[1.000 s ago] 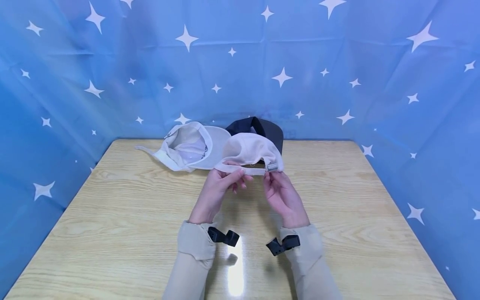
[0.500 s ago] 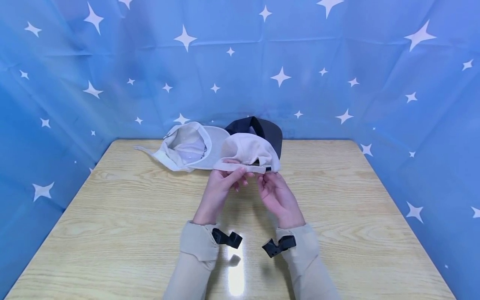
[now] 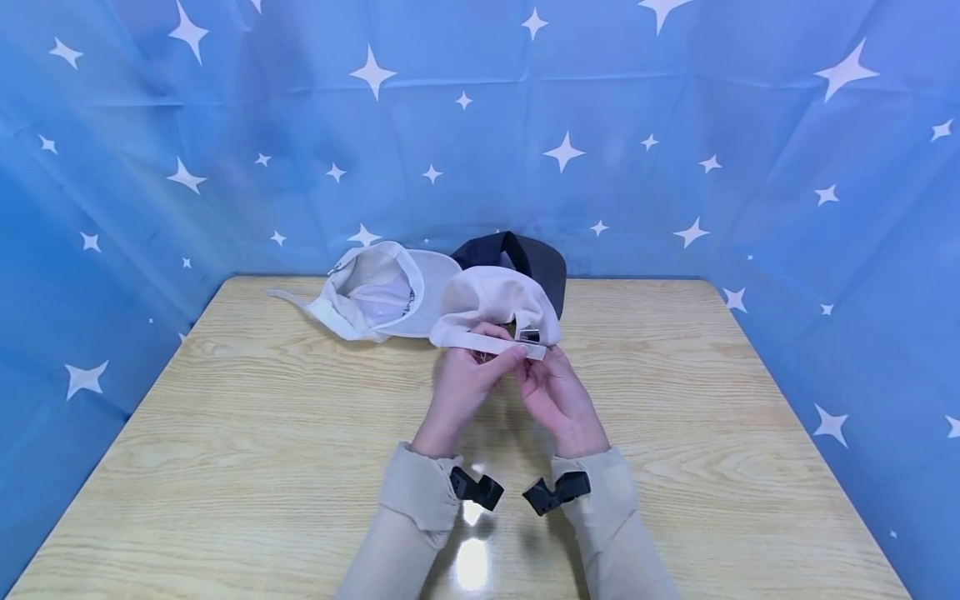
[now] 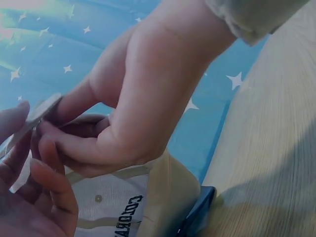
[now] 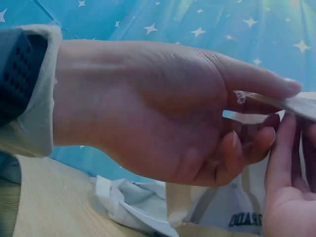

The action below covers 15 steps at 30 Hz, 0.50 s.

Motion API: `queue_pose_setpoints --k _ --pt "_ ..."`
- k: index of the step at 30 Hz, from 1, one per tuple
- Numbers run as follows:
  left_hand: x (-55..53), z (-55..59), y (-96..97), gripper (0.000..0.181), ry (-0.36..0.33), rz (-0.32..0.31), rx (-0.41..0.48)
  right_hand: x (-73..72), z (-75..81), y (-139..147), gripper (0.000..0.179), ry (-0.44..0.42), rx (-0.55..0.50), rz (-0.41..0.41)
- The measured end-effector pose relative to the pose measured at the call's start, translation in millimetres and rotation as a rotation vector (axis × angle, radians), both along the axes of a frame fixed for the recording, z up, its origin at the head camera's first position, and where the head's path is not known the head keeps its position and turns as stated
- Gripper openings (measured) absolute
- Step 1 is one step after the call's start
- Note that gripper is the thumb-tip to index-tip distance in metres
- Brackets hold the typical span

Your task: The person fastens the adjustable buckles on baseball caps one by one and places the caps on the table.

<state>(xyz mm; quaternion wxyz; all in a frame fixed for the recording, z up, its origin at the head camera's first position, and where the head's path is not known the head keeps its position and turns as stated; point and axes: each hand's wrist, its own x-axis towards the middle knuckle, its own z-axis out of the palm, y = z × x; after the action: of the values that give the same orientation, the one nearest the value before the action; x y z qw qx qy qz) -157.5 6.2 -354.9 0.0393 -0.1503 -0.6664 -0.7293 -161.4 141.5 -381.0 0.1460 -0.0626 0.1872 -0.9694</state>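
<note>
In the head view a pale pinkish-white baseball cap is held up, back toward me. My left hand pinches its back strap close to the free end, thumb on top. My right hand holds the cap's right back edge beside the metal buckle. The strap end lies just in front of and below the buckle. In the right wrist view, my right thumb and fingers pinch the strap's edge. Dark lettering shows inside the cap in the left wrist view.
Left of the held cap, a white cap lies upturned, its strap hanging loose to the left. Behind stands a black cap with a dark grey brim. The wooden table ends at a blue star-printed curtain.
My left hand has slid right along the strap toward its end, close to my right hand. The strap end has come lower, in front of the buckle. The other caps stay put.
</note>
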Motion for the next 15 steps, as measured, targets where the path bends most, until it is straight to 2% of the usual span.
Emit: queue_pose_setpoints --k 7,10,15 --pt "13.2 21.7 -3.2 0.016 -0.031 0.05 0.02 0.0 0.1 2 0.019 0.004 -0.076 0.034" --pt "11.8 21.4 -6.0 0.014 -0.035 0.036 0.073 -0.1 -0.4 2 0.017 0.017 -0.119 0.041" --pt "0.7 8.1 -8.4 0.013 0.013 0.033 0.158 -0.3 -1.2 2 0.016 0.024 -0.188 0.037"
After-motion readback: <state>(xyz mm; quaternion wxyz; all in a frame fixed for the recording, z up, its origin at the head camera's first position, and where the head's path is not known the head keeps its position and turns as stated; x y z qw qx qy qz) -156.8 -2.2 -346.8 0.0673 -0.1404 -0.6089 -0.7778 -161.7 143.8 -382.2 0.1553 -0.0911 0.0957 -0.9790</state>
